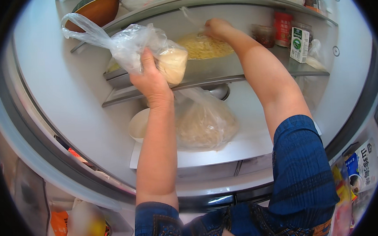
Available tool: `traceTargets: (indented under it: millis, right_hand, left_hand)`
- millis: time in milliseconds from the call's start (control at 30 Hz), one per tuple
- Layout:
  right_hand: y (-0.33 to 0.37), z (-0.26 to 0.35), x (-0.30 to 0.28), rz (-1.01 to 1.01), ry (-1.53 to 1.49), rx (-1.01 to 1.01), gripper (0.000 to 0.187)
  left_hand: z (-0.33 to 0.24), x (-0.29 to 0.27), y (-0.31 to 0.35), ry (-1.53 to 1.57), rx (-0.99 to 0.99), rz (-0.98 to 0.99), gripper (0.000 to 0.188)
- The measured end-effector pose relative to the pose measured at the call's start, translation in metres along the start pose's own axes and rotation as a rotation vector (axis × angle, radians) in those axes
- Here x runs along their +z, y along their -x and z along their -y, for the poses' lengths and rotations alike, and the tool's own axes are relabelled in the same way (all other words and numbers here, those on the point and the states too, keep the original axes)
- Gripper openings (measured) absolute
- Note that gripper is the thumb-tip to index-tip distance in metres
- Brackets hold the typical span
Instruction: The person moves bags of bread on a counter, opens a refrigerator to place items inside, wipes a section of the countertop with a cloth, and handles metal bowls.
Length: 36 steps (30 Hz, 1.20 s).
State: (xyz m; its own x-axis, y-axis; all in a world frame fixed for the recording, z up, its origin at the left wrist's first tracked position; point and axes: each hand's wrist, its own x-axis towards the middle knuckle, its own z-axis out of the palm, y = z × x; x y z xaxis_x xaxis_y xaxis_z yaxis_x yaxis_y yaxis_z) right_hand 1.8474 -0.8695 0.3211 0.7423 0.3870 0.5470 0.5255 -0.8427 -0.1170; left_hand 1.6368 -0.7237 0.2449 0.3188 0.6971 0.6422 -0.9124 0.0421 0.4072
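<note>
Left hand (150,79) grips a clear plastic bag (172,64); yellow noodles (207,49), stretched nine-to-three, lie toward two o'clock, nearer the right hand (217,29), fingers curled, hold unclear.

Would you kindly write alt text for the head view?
A person's left hand holds a clear plastic bag of pale, rounded food before an open white refrigerator; the right hand is at a clear plastic bag of yellow strips on a grey-edged shelf.
</note>
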Motion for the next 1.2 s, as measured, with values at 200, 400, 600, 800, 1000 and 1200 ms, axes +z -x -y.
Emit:
traceTargets:
  millis: [200,400,600,800,1000,1200]
  right_hand:
    - [0.005,0.0,-0.009,-0.066,-0.176,0.0,0.038]
    - [0.112,0.079,-0.073,-0.037,-0.82,-0.43,0.057]
    - [0.139,0.107,-0.055,-0.129,-0.731,-0.523,0.061]
    - [0.129,0.063,-0.047,-0.258,-1.09,-0.022,0.038]
    - [0.131,-0.038,-0.059,-0.634,-1.099,0.109,0.027]
    - [0.147,-0.097,-0.061,-0.538,-0.547,0.277,0.037]
  left_hand:
    - [0.004,0.003,-0.002,-0.052,-0.009,0.004,0.037]
    - [0.003,0.0,-0.005,-0.218,0.061,0.075,0.036]
    - [0.017,-0.003,-0.009,-0.636,0.168,0.35,0.033]
    - [0.009,0.005,-0.007,-0.647,0.216,0.516,0.062]
    - [0.006,0.007,-0.003,-0.671,0.061,0.535,0.057]
    - [0.005,0.013,0.001,-0.76,0.071,0.534,0.038]
